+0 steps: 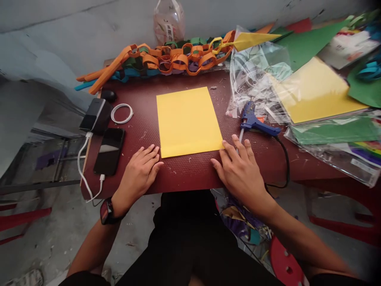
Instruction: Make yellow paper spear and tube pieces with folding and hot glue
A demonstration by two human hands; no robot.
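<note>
Beyond my black-clad lap (186,234), my left hand (137,171) and right hand (241,170) lie spread, holding nothing, by the yellow craft sheet (189,122), best squared lightly.

Undersides of the left hand (139,171) and right hand (241,167) hidden; cannot tell whether the left fingertips touch the yellow sheet (189,123). Sheet's near right corner partly obscured by the right fingers. Pale stick at the blue glue gun (253,122): lower end lost behind those fingers. Clear plastic container (169,20) cut off by the top edge, smaller label print illegible. Watch (106,210) display too blurred to read. Scraps (235,212) below the table (138,131) partly covered by the right forearm. Red chair (26,218) cropped at left edge
</note>
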